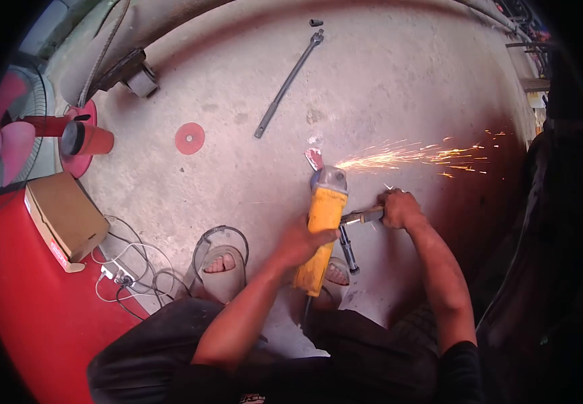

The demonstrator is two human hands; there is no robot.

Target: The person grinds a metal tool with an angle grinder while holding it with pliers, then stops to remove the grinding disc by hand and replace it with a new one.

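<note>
My left hand (298, 241) is wrapped round the body of a yellow angle grinder (325, 219), its metal head pointing away from me. Orange sparks (399, 158) stream from the head toward the right. My right hand (400, 209) is closed on the right end of a short metal bar (372, 215), whose left end reaches close to the grinder's body. Under the bar, a chrome and black tool with a rod shape (348, 249) lies by my right foot. The exact contact between disc and metal is hidden behind the grinder head.
A red cutting disc (190, 139), a long breaker bar (288, 84) and a socket (315, 23) lie on the concrete floor. At left are a cardboard box (69, 215), a power strip (118, 275) with tangled cables, a red cup (93, 139) and a fan (9, 145).
</note>
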